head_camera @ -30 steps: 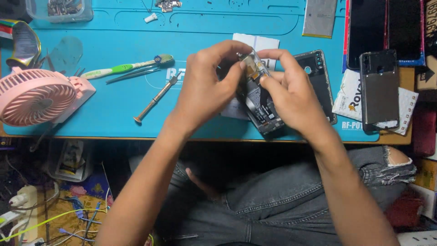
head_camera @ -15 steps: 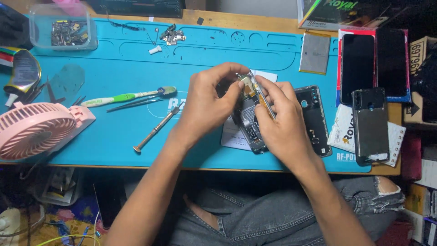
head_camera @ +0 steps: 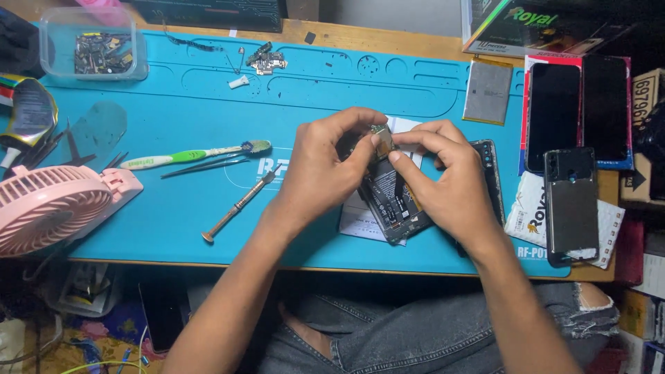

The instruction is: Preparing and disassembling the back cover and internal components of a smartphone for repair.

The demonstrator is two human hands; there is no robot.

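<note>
An opened black phone [head_camera: 392, 202] with its insides showing lies tilted over a white paper [head_camera: 355, 223] on the blue work mat [head_camera: 173, 104]. My left hand [head_camera: 324, 170] grips the phone's top end from the left, thumb pressed against it. My right hand [head_camera: 451, 181] covers the phone's right side, and its thumb and forefinger pinch a small gold-coloured part [head_camera: 382, 138] at the top end. The fingertips of both hands meet there. A black phone frame [head_camera: 493, 173] lies just right of my right hand, partly hidden by it.
Left of my hands lie a metal screwdriver [head_camera: 239, 204], tweezers [head_camera: 201, 166] and a green toothbrush [head_camera: 194, 154]. A pink fan [head_camera: 48, 204] sits at the left edge, a clear box of parts [head_camera: 93, 48] far left. A grey battery [head_camera: 487, 91], two dark phones [head_camera: 554, 114] and a back cover [head_camera: 571, 201] lie right.
The view has pulled back and shows more of the mat's far side. Both hands have stayed together at the phone's top end, now lower over the white paper.
</note>
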